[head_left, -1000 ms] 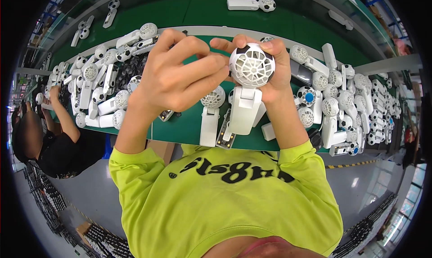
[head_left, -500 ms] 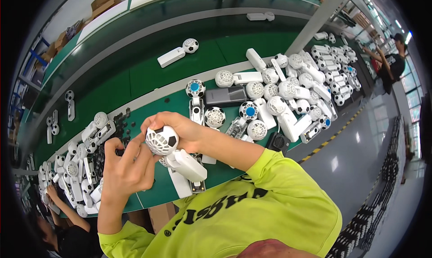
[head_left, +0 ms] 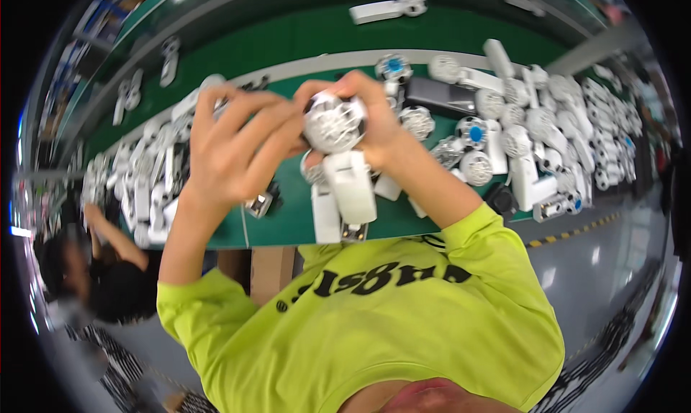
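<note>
My right hand is closed around the ball head of a white handheld fan. Black football patches and a white openwork grille make up the head, and the white handle hangs down from it. Beside the ball, my left hand has its fingers spread; they are smeared by motion, and whether a fingertip touches the ball is hard to see. Behind the held fan, another white fan body lies on the green table, partly hidden.
Many similar fans are heaped on the right, with more at the left. A dark grey box lies beyond my right hand. Single fans rest on the green belt. A co-worker works at lower left.
The view has tilted and turned, so the scene sits differently. My left fingers, bent close to the ball before, are now more stretched and spread. My right hand still holds the fan.
</note>
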The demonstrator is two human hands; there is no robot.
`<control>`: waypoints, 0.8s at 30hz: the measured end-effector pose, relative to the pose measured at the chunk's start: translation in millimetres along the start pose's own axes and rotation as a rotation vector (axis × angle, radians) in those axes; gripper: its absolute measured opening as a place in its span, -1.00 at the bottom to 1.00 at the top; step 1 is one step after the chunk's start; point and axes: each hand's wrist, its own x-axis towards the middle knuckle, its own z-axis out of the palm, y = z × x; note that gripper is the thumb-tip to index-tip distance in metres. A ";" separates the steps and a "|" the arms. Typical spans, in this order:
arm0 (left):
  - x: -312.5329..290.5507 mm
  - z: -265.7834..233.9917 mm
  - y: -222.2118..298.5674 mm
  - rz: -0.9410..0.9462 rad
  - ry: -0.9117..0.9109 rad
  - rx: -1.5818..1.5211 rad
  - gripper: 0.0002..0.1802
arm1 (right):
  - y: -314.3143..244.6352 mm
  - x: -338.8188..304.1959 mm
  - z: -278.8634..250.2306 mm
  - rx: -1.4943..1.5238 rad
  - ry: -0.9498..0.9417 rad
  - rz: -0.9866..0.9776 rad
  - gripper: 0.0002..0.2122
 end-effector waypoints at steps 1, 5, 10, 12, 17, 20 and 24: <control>-5.2 -5.9 1.5 -0.032 -0.030 0.022 -0.89 | 4.3 0.7 -1.4 0.019 -0.017 0.042 -0.61; -4.6 -12.5 4.8 0.055 -0.015 0.015 -0.87 | 4.7 2.8 -5.0 0.015 -0.056 0.120 -0.60; -4.0 -15.4 13.0 0.142 0.014 0.090 -0.86 | 8.0 3.8 -2.5 0.094 -0.118 0.100 -0.64; -3.9 -14.9 20.1 0.192 0.005 0.156 -0.85 | 10.5 0.9 -2.6 0.134 -0.075 0.094 -0.67; -3.0 -13.3 19.9 0.359 -0.085 0.200 -0.84 | 12.9 -0.2 3.7 -0.029 0.067 -0.083 -0.75; 3.9 -1.0 5.2 0.250 -0.017 0.173 -0.89 | -10.6 3.4 21.0 -0.569 0.165 -0.465 -0.84; 4.4 16.2 11.1 -0.048 0.132 0.117 -0.88 | -133.2 3.2 33.1 -1.546 0.450 -1.118 -0.89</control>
